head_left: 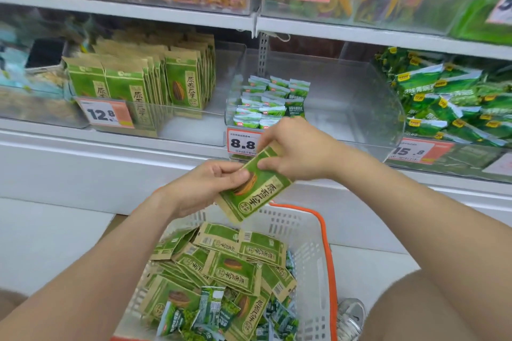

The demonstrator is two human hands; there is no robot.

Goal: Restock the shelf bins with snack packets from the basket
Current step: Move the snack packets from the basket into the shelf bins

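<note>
Snack packet [253,188] — green and tan, with a seed picture on its face — sits tilted between your two hands, above the far rim of the basket and in front of the shelf's lower edge. Your left hand [210,185] pinches its left edge with thumb on the front and fingers curled behind; your right hand [297,151] pinches its upper end between thumb and fingertips. Both hands are closed on that one packet.

Below it, the white basket [310,252] with an orange rim holds a loose heap of the same green-and-tan packets [230,268], with smaller green-and-white sachets [210,310] mixed in at the near side.

Beyond your hands, a clear shelf bin [194,124] to the left holds matching packets standing upright in rows behind a 12.8 price tag [106,115]. The clear bin [360,108] straight ahead — tagged 8.8 [242,142] — has a small stack of green-and-white sachets [268,102] at its left side. To the right, another bin is piled with bright green bags [454,108].
</note>
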